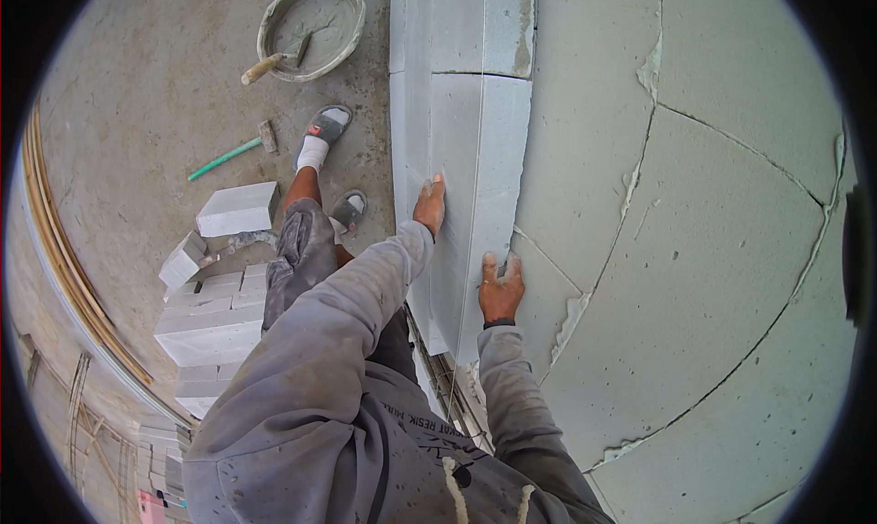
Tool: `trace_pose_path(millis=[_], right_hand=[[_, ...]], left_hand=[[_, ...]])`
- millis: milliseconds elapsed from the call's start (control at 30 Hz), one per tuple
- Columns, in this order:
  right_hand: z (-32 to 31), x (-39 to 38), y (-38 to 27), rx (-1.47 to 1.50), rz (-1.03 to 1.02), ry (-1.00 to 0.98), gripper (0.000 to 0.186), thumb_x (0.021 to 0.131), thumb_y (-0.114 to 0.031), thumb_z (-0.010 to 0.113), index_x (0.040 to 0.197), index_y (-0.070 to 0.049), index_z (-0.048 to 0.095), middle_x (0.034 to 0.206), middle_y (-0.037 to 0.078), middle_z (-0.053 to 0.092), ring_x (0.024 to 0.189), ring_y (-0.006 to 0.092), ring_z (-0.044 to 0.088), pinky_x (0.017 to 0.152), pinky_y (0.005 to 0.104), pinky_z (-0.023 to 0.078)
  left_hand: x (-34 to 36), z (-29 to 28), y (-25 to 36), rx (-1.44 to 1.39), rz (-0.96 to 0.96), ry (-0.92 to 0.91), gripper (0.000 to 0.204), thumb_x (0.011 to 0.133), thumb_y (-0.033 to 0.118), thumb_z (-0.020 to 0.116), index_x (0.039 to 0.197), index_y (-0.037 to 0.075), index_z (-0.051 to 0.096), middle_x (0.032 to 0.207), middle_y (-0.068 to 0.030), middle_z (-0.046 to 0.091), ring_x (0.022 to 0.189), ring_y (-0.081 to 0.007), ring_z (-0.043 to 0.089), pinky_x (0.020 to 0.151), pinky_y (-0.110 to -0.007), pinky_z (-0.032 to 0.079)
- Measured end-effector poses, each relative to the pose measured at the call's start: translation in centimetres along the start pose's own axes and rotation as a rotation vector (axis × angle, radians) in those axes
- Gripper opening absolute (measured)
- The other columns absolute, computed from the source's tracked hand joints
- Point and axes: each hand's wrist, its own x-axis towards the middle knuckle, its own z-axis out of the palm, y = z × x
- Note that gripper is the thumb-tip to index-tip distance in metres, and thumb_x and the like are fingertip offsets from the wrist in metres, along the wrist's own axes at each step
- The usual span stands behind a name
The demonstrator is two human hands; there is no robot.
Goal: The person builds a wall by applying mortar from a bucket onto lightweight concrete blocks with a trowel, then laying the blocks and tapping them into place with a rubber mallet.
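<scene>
A long pale grey aerated concrete block (454,204) lies in a row in front of me, its end meeting another block (457,21) at a thin joint. My left hand (429,207) rests on its left part, fingers stretched out and close together. On the right, my right hand (501,289) touches the block's right edge with its fingers extended, beside the wall. Neither hand holds a tool. A thin taut string (477,140) runs lengthwise over the block.
A block wall (722,250) with mortar-filled joints rises at right. On the floor at left are a round tub (356,44) of mortar, a trowel (265,68), a green-handled hammer (224,158), a loose block (237,210) and a block stack (210,328). Long strips (68,264) lie farther left.
</scene>
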Motion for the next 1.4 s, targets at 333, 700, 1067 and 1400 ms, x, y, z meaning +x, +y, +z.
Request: trace_pose_path(millis=[333, 700, 1067, 1400], right_hand=[[-0.5, 0.5, -0.1, 0.100, -0.039, -0.020, 0.052, 0.081, -0.036, 0.067, 0.104, 0.009, 0.057, 0.094, 0.024, 0.063, 0.088, 0.0346, 0.061, 0.080, 0.0364, 0.046], [-0.6, 0.9, 0.9, 0.088, -0.025, -0.011, 0.050, 0.078, -0.037, 0.070, 0.103, 0.005, 0.060, 0.086, 0.021, 0.065, 0.080, 0.0332, 0.063, 0.073, 0.0371, 0.048], [-0.3, 0.9, 0.9, 0.054, -0.050, 0.039, 0.056, 0.075, -0.040, 0.071, 0.104, 0.007, 0.059, 0.090, 0.025, 0.064, 0.085, 0.0358, 0.063, 0.075, 0.0368, 0.049], [0.5, 1.2, 0.2, 0.012, -0.071, -0.006, 0.054, 0.077, -0.041, 0.069, 0.104, 0.005, 0.060, 0.091, 0.021, 0.065, 0.085, 0.0288, 0.063, 0.077, 0.0348, 0.047]], left_hand=[[0.4, -0.3, -0.1, -0.002, -0.014, 0.015, 0.077, 0.092, 0.055, 0.023, 0.138, -0.007, 0.024, 0.144, -0.0217, 0.025, 0.136, -0.0301, 0.020, 0.111, -0.032, 0.013], [0.3, 0.0, 0.6, 0.024, -0.034, -0.045, 0.073, 0.094, 0.052, 0.020, 0.134, -0.007, 0.031, 0.140, -0.0223, 0.032, 0.133, -0.0308, 0.027, 0.109, -0.031, 0.018], [0.1, -0.3, 1.3, 0.048, -0.076, 0.019, 0.068, 0.095, 0.048, 0.022, 0.129, -0.008, 0.040, 0.134, -0.0216, 0.042, 0.128, -0.0294, 0.035, 0.107, -0.031, 0.022], [1.3, -2.3, 0.8, -0.019, -0.100, 0.096, 0.083, 0.089, 0.062, 0.031, 0.125, -0.011, 0.044, 0.126, -0.0235, 0.049, 0.116, -0.0283, 0.046, 0.100, -0.033, 0.031]])
